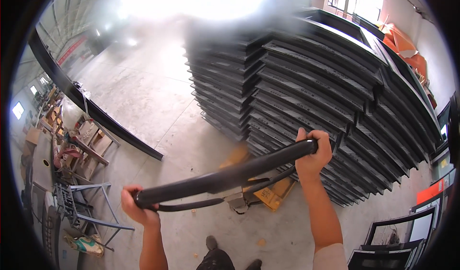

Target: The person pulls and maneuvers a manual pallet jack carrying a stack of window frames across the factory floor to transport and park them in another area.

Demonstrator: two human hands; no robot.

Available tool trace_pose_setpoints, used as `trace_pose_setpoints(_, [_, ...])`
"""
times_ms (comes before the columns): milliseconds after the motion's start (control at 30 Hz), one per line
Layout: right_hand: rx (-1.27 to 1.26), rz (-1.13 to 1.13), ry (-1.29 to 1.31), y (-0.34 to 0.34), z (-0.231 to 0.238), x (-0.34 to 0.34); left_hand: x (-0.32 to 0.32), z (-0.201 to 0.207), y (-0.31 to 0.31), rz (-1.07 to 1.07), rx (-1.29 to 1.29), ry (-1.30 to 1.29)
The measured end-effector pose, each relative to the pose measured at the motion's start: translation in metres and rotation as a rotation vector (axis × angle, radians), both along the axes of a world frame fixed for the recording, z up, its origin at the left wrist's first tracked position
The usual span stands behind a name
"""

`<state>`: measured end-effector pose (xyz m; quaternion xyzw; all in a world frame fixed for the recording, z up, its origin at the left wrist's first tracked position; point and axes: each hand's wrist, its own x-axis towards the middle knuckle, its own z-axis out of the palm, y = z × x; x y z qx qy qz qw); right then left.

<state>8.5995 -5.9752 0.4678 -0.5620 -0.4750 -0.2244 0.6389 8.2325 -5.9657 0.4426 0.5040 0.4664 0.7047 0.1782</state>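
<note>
A black frame [215,176] is held up in front of me, seen almost edge-on. Its thick side slants up to the right, and a thinner bar shows below it. My left hand [137,208] is closed around the left end. At the right end, my right hand [314,156] grips the frame with its thumb pointing up. Just beyond the right hand rises a tall stack of black frames [311,95], laid in tiers with stepped corners. Glare hides part of the stack's far side.
A yellow cardboard box [275,193] lies on the floor behind the held frame. To the left are a long black strip [100,114], a blue-grey metal stand [98,217] and a cluttered bench. Several black frames [402,227] lean at the lower right.
</note>
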Motion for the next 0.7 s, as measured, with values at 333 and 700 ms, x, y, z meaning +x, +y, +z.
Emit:
trace_pose_setpoints(333, [0.005, -0.162, -0.044, 0.129, -0.017, -0.034, -0.024, 0.002, 0.141, -0.269, -0.070, -0.270])
trace_pose_setpoints(700, [-0.035, -0.254, -0.106, 0.248, -0.044, -0.060, -0.053, -0.042, 0.298, -0.485, -0.076, -0.261])
